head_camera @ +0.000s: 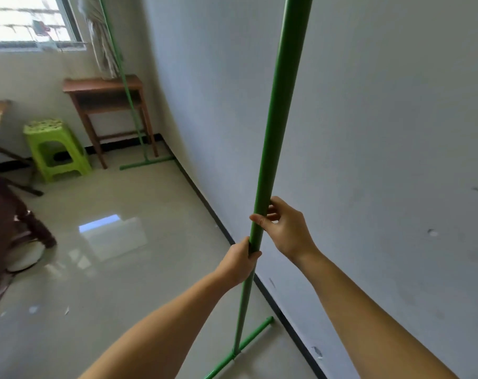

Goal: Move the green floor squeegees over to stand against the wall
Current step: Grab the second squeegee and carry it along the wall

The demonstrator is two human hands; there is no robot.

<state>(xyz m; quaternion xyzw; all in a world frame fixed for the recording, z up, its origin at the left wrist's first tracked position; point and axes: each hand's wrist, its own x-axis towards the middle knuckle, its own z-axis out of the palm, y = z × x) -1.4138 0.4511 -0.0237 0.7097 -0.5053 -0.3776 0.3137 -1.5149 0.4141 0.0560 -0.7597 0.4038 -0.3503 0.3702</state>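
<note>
Left hand: the left hand point(239, 262) is wrapped around the handle of the near squeegee point(273, 149), fingers closed on the far side of the pole.
Right hand: the right hand point(285, 228) sits just above the left, thumb in front of the pole and fingers curled loosely behind it, gripping the same handle.
Near squeegee: stands close to upright, its crossbar head point(243, 348) on the floor point(128, 269), one end near the dark skirting of the wall point(382, 132).
Far squeegee: a second green squeegee point(131, 105) stands in the corner, handle leaning up by the wall, head on the floor.
Corner: a brown wooden table point(106, 88) stands behind the far squeegee; pale mop strands point(104, 45) hang above it.
Left side: a green plastic stool point(55, 149) beneath a window point(27, 20).
</note>
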